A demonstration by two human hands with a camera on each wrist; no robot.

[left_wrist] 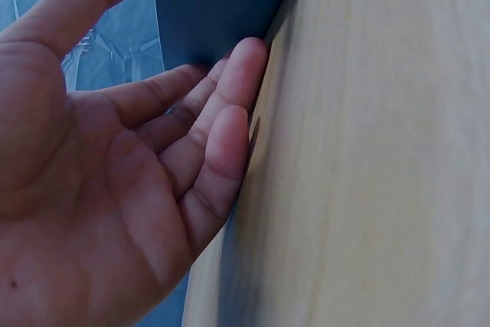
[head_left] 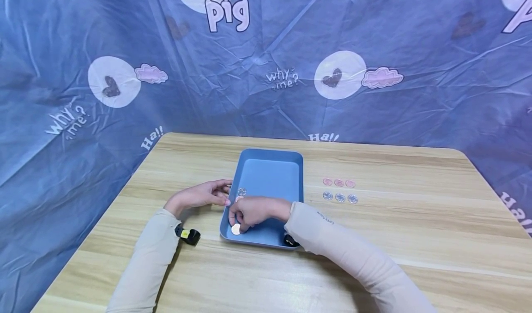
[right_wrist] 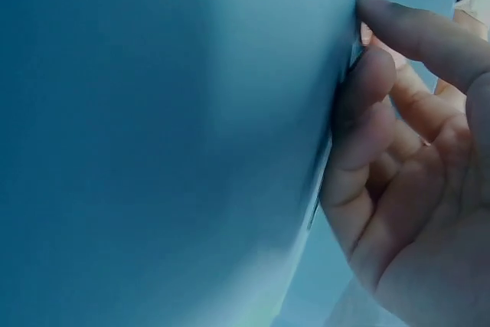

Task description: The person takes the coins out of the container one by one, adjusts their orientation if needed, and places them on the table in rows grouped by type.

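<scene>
Right fingers (head_left: 232,216) curled round pale coin (head_left: 235,229) | in blue tray (head_left: 270,175) | left fingers (head_left: 222,183) apart, alongside

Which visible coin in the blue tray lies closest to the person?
The pale coin, at the right hand's fingertips in the tray's near left corner; the silvery coin and the pinkish coin lie farther up the tray.

tray (head_left: 270,174) on table (head_left: 415,220) | six discs (head_left: 340,197) right | seemingly three discs (head_left: 236,230) inside
</scene>
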